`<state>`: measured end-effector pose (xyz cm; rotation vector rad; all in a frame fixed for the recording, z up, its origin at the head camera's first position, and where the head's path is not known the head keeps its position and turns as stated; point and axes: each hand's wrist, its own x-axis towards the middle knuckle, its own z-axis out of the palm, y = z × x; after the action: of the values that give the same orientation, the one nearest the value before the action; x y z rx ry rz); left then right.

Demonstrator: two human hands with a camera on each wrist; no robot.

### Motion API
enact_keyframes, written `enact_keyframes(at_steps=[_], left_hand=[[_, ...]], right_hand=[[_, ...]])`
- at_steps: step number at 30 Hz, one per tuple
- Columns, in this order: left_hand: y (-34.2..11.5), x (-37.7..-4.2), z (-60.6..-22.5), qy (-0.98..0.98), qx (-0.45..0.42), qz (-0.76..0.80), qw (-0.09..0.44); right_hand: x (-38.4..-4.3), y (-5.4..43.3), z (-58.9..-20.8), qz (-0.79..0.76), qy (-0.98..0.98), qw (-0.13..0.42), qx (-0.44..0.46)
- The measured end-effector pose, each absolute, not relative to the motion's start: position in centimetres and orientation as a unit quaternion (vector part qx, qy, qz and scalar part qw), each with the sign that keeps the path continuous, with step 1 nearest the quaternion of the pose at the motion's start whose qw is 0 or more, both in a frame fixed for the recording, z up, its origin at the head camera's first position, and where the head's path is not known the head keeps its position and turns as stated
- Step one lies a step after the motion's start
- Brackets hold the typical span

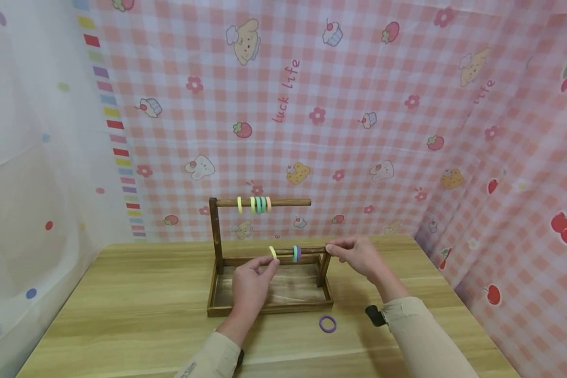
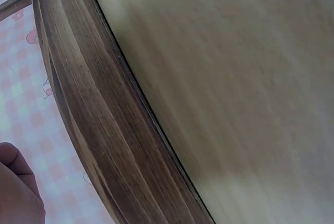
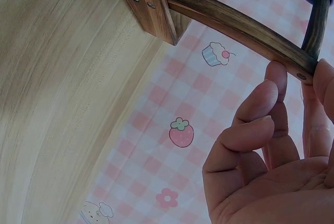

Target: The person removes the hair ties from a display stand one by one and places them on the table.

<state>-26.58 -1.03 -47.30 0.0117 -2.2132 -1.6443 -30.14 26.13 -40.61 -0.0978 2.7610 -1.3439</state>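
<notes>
Tabletop: pale wood-grained table [image 1: 123, 304] spreads before you.
Loose ring: round purple ring [image 1: 328, 331], flat on the table in front of the dark brown wooden rack [image 1: 302, 307].
Left grip: your left hand [image 1: 252, 283] pinches a thin yellow ring [image 1: 272, 252] at the free end of the lower bar [image 1: 313, 250]; whether it is threaded, you cannot tell.
Right grip: your right hand [image 1: 356, 254] pinches the top of the short post [image 1: 323, 269].
Lower bar: wears a teal ring [image 1: 295, 254] beside a second purple ring [image 1: 299, 253].
Backdrop: pink-and-white checked cloth [image 1: 283, 147].
</notes>
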Motion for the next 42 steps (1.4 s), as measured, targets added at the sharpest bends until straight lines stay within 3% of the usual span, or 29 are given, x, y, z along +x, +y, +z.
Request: enact_keyframes(at_steps=[12, 29, 42], left_hand=[[-2.2, -24.9, -47.8, -0.77, 0.011, -0.613, 0.175], [-0.2, -21.0, -48.8, -0.815, -0.043, -0.578, 0.002], [0.6, -20.6, -49.7, -0.849, -0.097, -0.518, -0.049]], right_hand=[[-30.1, 26.0, -40.4, -0.439, 0.897, 0.037, -0.026], [-30.0, 26.1, -40.4, -0.44, 0.897, 0.039, -0.028], [-30.0, 26.1, -40.3, -0.444, 0.895, 0.032, -0.032]])
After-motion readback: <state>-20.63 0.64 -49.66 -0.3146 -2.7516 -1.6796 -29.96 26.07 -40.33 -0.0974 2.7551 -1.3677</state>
